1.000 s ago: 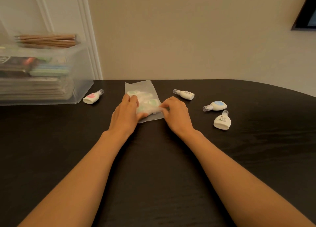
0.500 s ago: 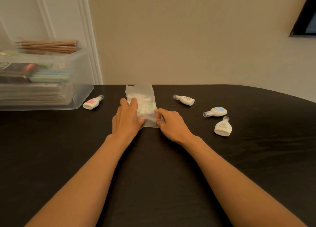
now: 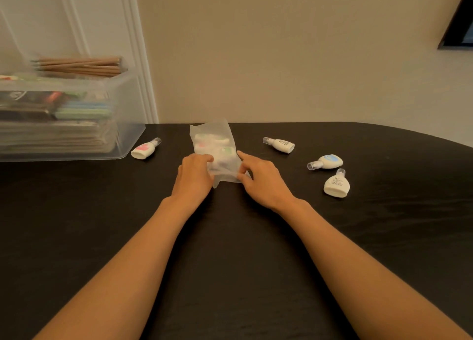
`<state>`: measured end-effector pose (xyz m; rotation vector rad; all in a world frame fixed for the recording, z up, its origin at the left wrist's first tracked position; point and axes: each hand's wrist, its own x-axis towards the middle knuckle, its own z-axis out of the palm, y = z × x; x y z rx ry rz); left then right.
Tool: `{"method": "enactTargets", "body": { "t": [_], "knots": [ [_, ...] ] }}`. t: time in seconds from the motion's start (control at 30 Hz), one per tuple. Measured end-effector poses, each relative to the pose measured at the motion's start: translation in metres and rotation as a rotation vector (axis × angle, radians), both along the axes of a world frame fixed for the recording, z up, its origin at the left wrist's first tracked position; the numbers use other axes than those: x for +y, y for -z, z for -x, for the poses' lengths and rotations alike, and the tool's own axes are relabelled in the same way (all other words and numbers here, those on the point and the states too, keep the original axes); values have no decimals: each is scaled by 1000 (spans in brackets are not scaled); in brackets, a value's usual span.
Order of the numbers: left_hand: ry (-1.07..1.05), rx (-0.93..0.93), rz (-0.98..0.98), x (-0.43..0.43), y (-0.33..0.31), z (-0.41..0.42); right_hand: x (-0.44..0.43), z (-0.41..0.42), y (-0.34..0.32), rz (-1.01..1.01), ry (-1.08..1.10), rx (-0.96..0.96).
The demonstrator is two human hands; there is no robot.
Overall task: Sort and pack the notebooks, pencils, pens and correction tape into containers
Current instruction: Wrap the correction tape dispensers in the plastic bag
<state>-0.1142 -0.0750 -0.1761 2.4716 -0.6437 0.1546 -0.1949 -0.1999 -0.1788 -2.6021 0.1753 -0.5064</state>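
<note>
A frosted plastic bag (image 3: 213,141) with correction tapes inside lies on the black table (image 3: 230,237). My left hand (image 3: 193,177) holds its near left corner. My right hand (image 3: 261,179) pinches the near right edge between thumb and forefinger. Loose correction tapes lie around: a pink one (image 3: 144,149) to the left, a white one (image 3: 280,144), a blue one (image 3: 326,162) and another white one (image 3: 336,183) to the right.
A clear plastic bin (image 3: 128,135) at the far left holds stacked notebooks (image 3: 51,137) and pens, with a bundle of pencils (image 3: 82,66) on top. The wall runs just behind the table's far edge. A dark frame (image 3: 460,20) hangs top right.
Both hands slid along the bag's near end. My right hand shifted to its right edge and now pinches it. The near end of the bag is lifted slightly.
</note>
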Motion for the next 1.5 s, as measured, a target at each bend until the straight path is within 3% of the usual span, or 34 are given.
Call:
{"method": "enactTargets", "body": {
  "t": [0.27,0.43,0.5,0.63,0.73,0.8,0.9,1.0,1.13,1.33,1.5],
  "knots": [
    [126,118,-45,17,-6,25,4,24,3,-157,-34,28],
    [182,171,-35,36,-10,38,3,30,6,120,2,73],
    [184,192,-50,43,-11,41,6,33,5,119,3,56],
    [249,294,-87,49,-24,50,12,43,1,-118,-84,71],
    [378,485,-227,55,-43,56,18,52,-2,-287,-169,59],
    [420,565,-146,58,-54,52,18,52,-6,-465,-120,-44],
    [303,443,100,46,-60,35,12,35,-9,-510,116,-219],
    [180,108,44,20,-54,14,9,6,-8,-307,194,-187],
    [144,-62,-62,-5,-29,-7,8,-28,1,-52,150,-67],
    [180,-132,-177,-16,0,-28,-1,-50,2,125,151,88],
    [246,7,-191,-19,7,-40,-9,-62,7,-19,146,219]
  ]
}}
